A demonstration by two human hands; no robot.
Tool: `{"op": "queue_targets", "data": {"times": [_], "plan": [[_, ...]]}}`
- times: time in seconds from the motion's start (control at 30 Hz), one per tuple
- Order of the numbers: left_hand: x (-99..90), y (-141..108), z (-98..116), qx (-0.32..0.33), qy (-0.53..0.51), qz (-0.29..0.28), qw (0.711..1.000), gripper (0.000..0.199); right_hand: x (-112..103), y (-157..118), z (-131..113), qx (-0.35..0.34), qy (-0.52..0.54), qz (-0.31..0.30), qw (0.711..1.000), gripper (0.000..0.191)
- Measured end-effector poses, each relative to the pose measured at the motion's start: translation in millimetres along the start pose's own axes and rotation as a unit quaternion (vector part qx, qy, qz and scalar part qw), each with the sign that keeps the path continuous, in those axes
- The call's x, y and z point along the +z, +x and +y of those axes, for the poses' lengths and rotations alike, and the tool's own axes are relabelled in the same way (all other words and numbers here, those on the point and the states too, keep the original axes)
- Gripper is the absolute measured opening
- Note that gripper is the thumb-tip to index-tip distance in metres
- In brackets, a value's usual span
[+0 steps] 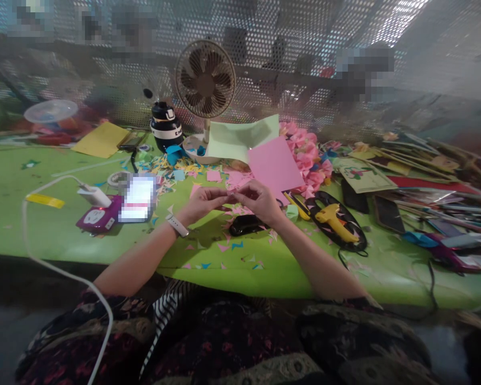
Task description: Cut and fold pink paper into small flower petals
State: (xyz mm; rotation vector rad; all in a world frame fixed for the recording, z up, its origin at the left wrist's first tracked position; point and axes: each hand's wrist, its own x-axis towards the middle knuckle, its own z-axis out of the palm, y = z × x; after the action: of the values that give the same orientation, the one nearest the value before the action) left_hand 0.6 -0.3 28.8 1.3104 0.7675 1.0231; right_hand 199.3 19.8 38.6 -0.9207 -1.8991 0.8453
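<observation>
Both hands pinch: the thumb and fingertips of the left hand meet those of the right hand above the table, apparently on a small pink paper piece mostly hidden by the fingers.

Possible faults:
- Slippage. Cause: a light grip on a tiny piece, which could be lost among matching paper scraps.
- Scattering. Cause: draught from the desk fan, if running.
- Burn. Cause: the right arm shifting outward onto the glue gun, if hot.

Count: hands, two; desk fan, one; glue gun, one; large pink sheet, one; pale green sheet, one; insulated bottle, one; lit phone, one. Paper scraps and pink paper flowers: too overlapped to count.
</observation>
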Motion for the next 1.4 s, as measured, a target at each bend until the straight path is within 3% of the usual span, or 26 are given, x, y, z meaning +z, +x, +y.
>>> {"op": "queue_targets", "data": {"times": [0.93,1.1,1.23,1.4], "plan": [[0.3,0.6,-3.3,0.018,-0.004,0.000,1.000,0.037,0.6,-0.8,-4.7,0.042,0.038,0.001,0.998,0.040],[1.3,-0.8,-0.6,0.000,-0.027,-0.036,0.999,0.034,-7.9,0.4,-8.9,0.054,0.011,-0.042,0.998,0.045],[1.5,-0.9,-1.1,-0.045,-0.033,-0.063,0.996,0.032,-7.0,-0.7,-9.1,0.023,-0.015,-0.076,0.997,0.044],[1.0,-0.9,-1.8,-0.067,-0.066,-0.067,0.993,0.032,-2.6,-1.8,-8.7,-0.027,-0.029,-0.065,0.997,0.035]]}}
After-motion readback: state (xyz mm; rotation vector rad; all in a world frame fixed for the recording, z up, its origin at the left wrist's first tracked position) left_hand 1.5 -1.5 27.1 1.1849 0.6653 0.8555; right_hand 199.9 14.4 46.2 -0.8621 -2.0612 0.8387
